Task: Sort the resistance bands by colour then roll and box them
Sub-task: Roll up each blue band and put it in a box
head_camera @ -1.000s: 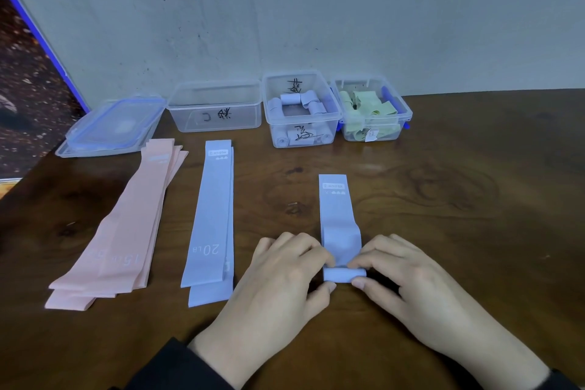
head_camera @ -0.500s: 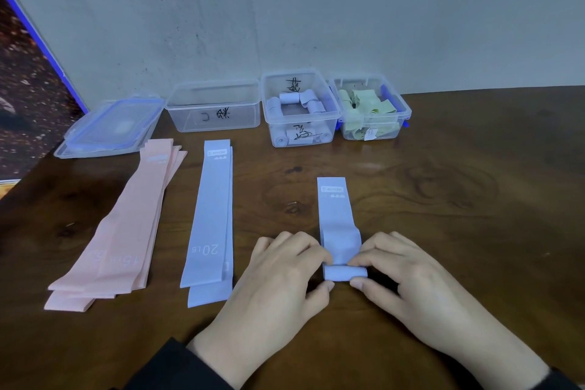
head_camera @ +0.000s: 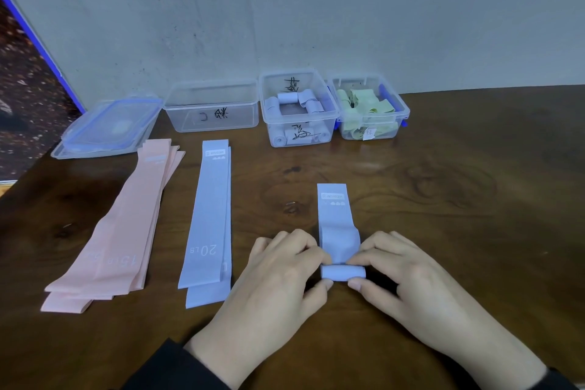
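Note:
A light blue resistance band (head_camera: 335,215) lies in front of me, its near end wound into a small roll (head_camera: 342,272). My left hand (head_camera: 278,275) pinches the roll's left end and my right hand (head_camera: 408,275) pinches its right end, thumbs below and fingertips on top. Two more blue bands (head_camera: 210,218) lie flat to the left. Further left is a pile of pink bands (head_camera: 120,231). At the back stand an empty clear box (head_camera: 212,106), a box with rolled blue bands (head_camera: 297,109) and a box with green bands (head_camera: 368,108).
A clear lid with blue clips (head_camera: 107,128) lies at the back left by the table's corner. The grey wall (head_camera: 316,9) runs right behind the boxes. The dark wooden table (head_camera: 459,184) stretches to the right.
The roll has grown a little and the flat part of the blue band is shorter; its far end has crept toward me. Both hands stay in place on the roll.

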`<action>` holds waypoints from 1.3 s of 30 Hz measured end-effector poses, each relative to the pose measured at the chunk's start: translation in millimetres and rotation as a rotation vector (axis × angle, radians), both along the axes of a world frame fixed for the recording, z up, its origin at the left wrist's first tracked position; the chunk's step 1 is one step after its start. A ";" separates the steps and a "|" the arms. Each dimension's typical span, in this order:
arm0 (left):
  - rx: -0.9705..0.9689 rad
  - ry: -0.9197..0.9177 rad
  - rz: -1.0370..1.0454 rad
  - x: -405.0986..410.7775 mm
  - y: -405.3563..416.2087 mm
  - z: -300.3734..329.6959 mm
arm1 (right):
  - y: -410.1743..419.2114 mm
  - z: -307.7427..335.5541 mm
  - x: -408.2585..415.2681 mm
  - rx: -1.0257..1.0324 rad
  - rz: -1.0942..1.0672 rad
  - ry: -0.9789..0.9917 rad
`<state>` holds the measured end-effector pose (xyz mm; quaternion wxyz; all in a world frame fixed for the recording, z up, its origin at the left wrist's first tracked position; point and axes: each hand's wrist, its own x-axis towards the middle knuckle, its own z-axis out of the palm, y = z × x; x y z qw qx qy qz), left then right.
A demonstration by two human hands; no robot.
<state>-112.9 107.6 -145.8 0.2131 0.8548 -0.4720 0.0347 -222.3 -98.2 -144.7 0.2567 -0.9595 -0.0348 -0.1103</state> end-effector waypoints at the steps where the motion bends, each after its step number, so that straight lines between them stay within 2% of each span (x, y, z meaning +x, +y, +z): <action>1: -0.002 -0.002 0.001 0.0 0.2 -0.5 | -0.1 0.7 -0.1 0.007 -0.006 0.000; 39: -0.007 0.003 0.024 0.3 -0.1 -1.2 | 0.0 -1.3 0.0 -0.007 -0.025 -0.018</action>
